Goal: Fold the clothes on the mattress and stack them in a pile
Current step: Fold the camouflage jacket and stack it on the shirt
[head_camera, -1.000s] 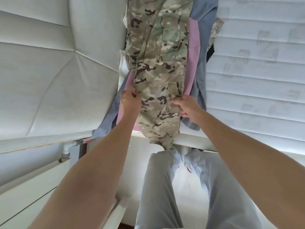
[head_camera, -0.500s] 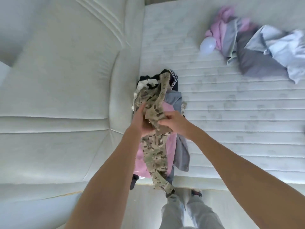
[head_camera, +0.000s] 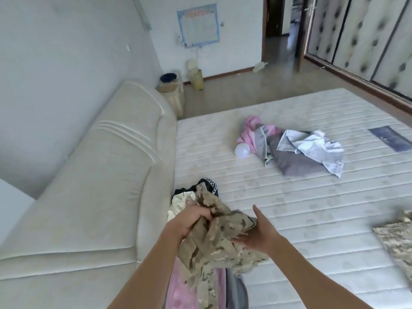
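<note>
Gripping camouflage garment (head_camera: 219,238), left hand (head_camera: 191,220) clenched; right hand (head_camera: 259,234) open beneath; poster (head_camera: 198,25) writing unreadable.

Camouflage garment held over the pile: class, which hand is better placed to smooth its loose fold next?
Probably the right hand: it is open, flat against the camouflage garment. The left hand is clenched around bunched cloth.

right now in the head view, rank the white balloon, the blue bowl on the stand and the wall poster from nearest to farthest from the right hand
1. White balloon: on the mattress, beyond the right hand.
2. Blue bowl: on the stand past the headboard's end, far left.
3. Wall poster: on the far wall, farthest.
</note>
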